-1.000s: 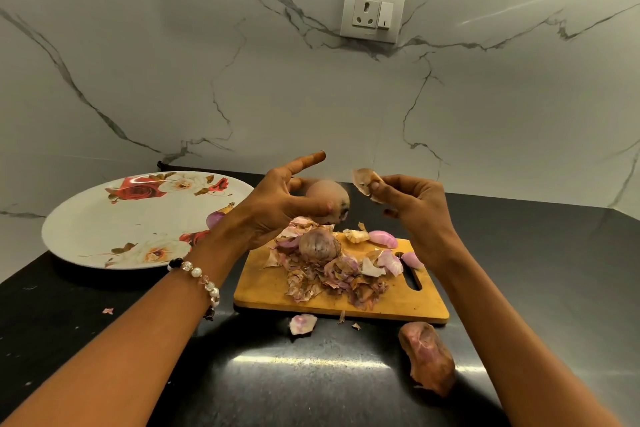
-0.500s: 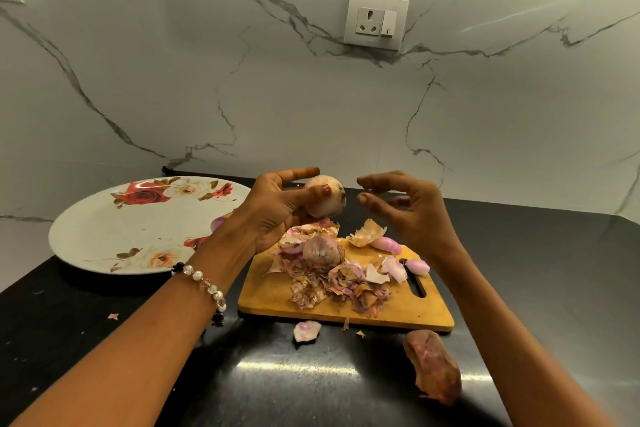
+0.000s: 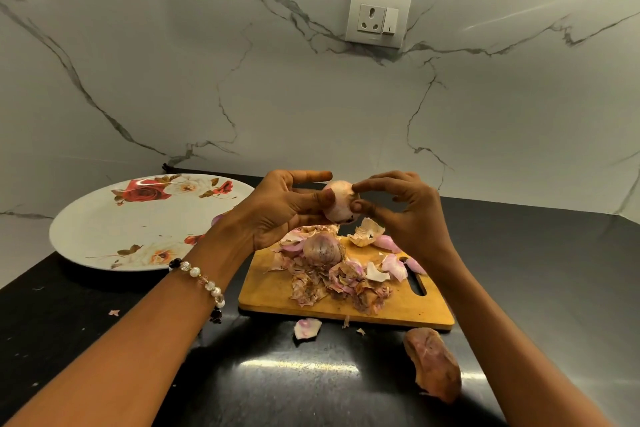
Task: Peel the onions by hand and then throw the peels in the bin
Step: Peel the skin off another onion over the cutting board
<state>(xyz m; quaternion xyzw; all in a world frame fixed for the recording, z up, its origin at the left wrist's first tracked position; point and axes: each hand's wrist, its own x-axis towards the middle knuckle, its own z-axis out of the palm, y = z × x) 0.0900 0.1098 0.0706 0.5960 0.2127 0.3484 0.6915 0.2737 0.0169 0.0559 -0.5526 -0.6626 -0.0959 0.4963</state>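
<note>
Peel just dropped onto cutting board (image 3: 408,314); right hand (image 3: 412,218) re-pinching onion (image 3: 337,203), left hand (image 3: 277,215) gripping it — peeling continuing.

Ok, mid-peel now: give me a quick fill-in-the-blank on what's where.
1. The left hand holds an ____ above the cutting board.
2. The peel pile lies on the ____.
3. The flowered plate sits to the board's ____.
4. The right hand pinches the held onion with its ____.

Missing words: onion; cutting board; left; fingertips
</note>
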